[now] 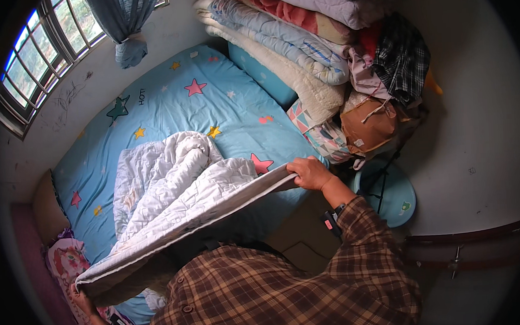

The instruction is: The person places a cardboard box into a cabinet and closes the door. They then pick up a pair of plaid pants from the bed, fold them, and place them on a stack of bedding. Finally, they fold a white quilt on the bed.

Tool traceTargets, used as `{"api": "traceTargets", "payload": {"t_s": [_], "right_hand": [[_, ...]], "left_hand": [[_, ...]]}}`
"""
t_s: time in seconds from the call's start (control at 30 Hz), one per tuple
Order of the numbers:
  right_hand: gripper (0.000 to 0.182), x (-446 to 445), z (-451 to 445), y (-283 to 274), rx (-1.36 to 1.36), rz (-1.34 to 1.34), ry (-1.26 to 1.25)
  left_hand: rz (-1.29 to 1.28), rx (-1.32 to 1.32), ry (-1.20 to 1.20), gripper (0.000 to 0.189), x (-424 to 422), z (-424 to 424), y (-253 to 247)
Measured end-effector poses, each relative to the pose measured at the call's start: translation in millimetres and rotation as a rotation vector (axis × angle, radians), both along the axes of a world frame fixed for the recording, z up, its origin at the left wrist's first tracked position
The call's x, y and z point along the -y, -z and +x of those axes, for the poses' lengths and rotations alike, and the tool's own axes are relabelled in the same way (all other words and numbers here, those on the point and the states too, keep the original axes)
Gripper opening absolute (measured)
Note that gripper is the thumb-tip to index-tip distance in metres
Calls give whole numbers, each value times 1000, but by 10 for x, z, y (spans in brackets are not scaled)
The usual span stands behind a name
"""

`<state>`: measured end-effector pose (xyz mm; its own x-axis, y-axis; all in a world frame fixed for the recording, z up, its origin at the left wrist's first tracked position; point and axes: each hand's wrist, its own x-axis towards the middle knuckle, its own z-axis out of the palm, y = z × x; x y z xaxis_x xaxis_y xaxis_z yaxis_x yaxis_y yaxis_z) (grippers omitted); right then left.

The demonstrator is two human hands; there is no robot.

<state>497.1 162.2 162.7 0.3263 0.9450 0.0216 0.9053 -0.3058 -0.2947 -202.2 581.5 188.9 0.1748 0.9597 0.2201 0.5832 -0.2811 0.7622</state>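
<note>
A white quilt (186, 184) with a stitched pattern lies partly bunched on the bed, its near edge lifted and drawn straight between my two hands. My right hand (310, 173) grips one corner of that edge above the bed's near right side. At the lower left, my left hand (83, 300) pinches the opposite corner, partly hidden by the quilt. The quilt's underside shows darker below the edge. Under it, a blue fitted sheet (231, 111) printed with stars covers the mattress and has some wrinkles.
Folded quilts and blankets (280, 42) are stacked at the far right. Beside them hang a dark checked garment (402, 58) and a brown bag (368, 126). A light blue basin (403, 199) stands by thin black legs. A floral pillow (69, 265) lies left; a barred window (47, 50) is beyond.
</note>
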Motion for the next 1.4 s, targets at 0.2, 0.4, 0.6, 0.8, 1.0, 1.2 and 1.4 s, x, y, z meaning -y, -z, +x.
{"api": "traceTargets", "payload": {"t_s": [0.2, 0.4, 0.6, 0.8, 1.0, 1.2, 1.4], "right_hand": [[13, 79, 196, -160, -67, 27, 14], [8, 80, 255, -54, -225, 205, 162], [17, 104, -123, 756, -264, -70, 160], [26, 184, -584, 1550, -326, -339, 316], [30, -18, -609, 2018, -471, -269, 653], [20, -4, -1153, 2428, -780, -444, 536], [41, 14, -1850, 2653, -569, -726, 358]], "left_hand": [[-37, -11, -24, 12, -4, -40, 2], [-18, -110, -84, 11, 28, 33, -54], [-8, -25, 13, 11, 76, 98, -134], [-54, 10, 63, 8, 176, 372, -364], [-107, 45, 97, 12, 168, 1033, -689], [-98, -30, 155, 9, 232, 1438, -773], [-125, -26, 78, 9, 214, 1309, -583]]}}
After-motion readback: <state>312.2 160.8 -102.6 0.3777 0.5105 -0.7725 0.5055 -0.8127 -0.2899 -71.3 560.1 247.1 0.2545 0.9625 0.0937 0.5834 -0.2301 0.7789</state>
